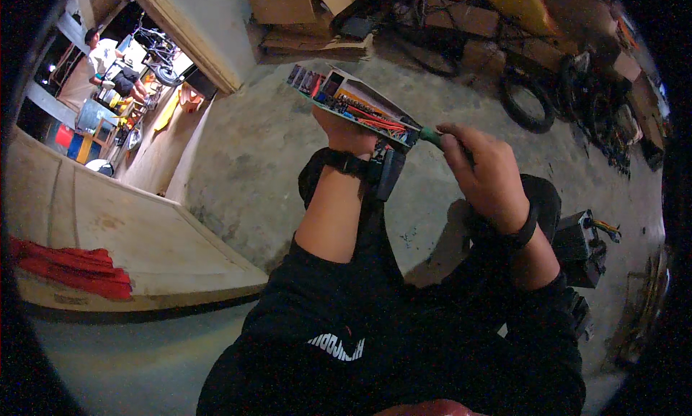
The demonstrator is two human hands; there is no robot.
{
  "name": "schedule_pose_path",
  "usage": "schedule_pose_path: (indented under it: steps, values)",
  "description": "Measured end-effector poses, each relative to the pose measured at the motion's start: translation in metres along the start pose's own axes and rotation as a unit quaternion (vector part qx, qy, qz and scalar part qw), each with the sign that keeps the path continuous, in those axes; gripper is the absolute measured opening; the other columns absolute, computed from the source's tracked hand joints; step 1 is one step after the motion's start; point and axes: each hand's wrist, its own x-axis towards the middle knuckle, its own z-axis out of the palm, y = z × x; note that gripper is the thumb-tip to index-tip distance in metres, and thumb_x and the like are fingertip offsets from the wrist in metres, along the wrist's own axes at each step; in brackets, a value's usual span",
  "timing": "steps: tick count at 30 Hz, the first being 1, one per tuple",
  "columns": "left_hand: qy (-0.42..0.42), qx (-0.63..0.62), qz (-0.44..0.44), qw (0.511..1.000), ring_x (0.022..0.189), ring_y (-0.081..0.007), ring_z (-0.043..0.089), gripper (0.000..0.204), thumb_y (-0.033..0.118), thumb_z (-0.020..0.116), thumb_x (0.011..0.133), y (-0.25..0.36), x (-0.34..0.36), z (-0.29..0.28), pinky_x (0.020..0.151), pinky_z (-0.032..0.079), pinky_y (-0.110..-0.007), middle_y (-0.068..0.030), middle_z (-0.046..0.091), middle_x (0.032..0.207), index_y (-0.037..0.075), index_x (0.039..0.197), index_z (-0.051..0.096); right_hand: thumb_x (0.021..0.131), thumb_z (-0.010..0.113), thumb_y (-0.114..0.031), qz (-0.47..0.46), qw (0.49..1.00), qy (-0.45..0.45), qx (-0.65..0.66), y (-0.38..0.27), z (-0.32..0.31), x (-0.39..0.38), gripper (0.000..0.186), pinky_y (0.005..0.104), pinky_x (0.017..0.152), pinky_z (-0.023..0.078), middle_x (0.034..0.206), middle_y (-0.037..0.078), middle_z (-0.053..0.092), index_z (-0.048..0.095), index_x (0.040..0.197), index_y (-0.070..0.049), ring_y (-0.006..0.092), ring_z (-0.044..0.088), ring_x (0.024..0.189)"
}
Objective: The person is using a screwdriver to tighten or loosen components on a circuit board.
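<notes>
My left hand (339, 131) holds an open electronic unit (367, 113) from beneath, with a circuit board, red wires and a pale casing showing. A black strap with a small dark device (389, 172) is on that wrist. My right hand (483, 167) grips a green-handled screwdriver (430, 134), whose tip meets the right end of the unit; whether it sits in a screw I cannot tell. My left fingertips are hidden under the board.
A dark metal box with wires (575, 247) rests on the concrete floor (238, 149) at right. Cardboard (313, 45) and black tyres (526, 106) lie at the back. Red cloth (72, 268) lies at left. Another person (101, 59) is beyond a doorway, near a bicycle.
</notes>
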Motion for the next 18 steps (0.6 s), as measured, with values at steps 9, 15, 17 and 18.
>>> schedule_pose_path:
  steps: [9,15,17,18]
  values:
    - [-0.041,-0.031,-0.054,0.997,0.104,-0.0289,0.059,0.060,0.073,0.038,0.094,-0.005,0.001,-0.020,0.095,0.048,-0.051,-0.0034,0.066,0.110,0.021,0.107,0.065,0.083,0.077,-0.007,-0.122,0.982,0.105,0.103,0.000,0.002,0.000,0.030,0.0365,0.071,0.052,0.094,0.014,0.069,0.072,0.113,-0.008,0.0319,0.068,0.085]
    - [-0.143,-0.030,-0.053,0.988,0.130,-0.0351,0.048,0.076,0.077,0.032,0.094,-0.006,0.013,-0.045,0.110,0.039,-0.057,-0.0087,0.054,0.142,0.017,0.133,0.055,0.089,0.074,-0.015,-0.015,1.000,0.024,-0.005,0.003,0.005,-0.001,0.034,0.0456,0.066,0.053,0.086,0.015,0.064,0.067,0.122,-0.013,0.0405,0.066,0.077]
    - [-0.063,0.009,-0.069,0.996,0.136,-0.0357,0.044,0.079,0.077,0.030,0.094,-0.006,0.007,-0.046,0.114,0.034,-0.058,-0.0097,0.046,0.150,0.016,0.142,0.049,0.089,0.074,-0.015,-0.096,0.993,0.067,0.020,0.001,0.007,-0.004,0.035,0.0452,0.067,0.053,0.086,0.015,0.064,0.067,0.123,-0.013,0.0406,0.066,0.078]
    - [-0.059,0.016,-0.075,0.995,0.139,-0.0359,0.041,0.080,0.075,0.029,0.095,-0.007,0.004,-0.046,0.117,0.031,-0.058,-0.0103,0.042,0.155,0.015,0.146,0.045,0.089,0.074,-0.014,-0.130,0.988,0.084,0.027,0.001,0.007,-0.004,0.035,0.0451,0.067,0.054,0.086,0.015,0.063,0.066,0.123,-0.014,0.0407,0.066,0.079]
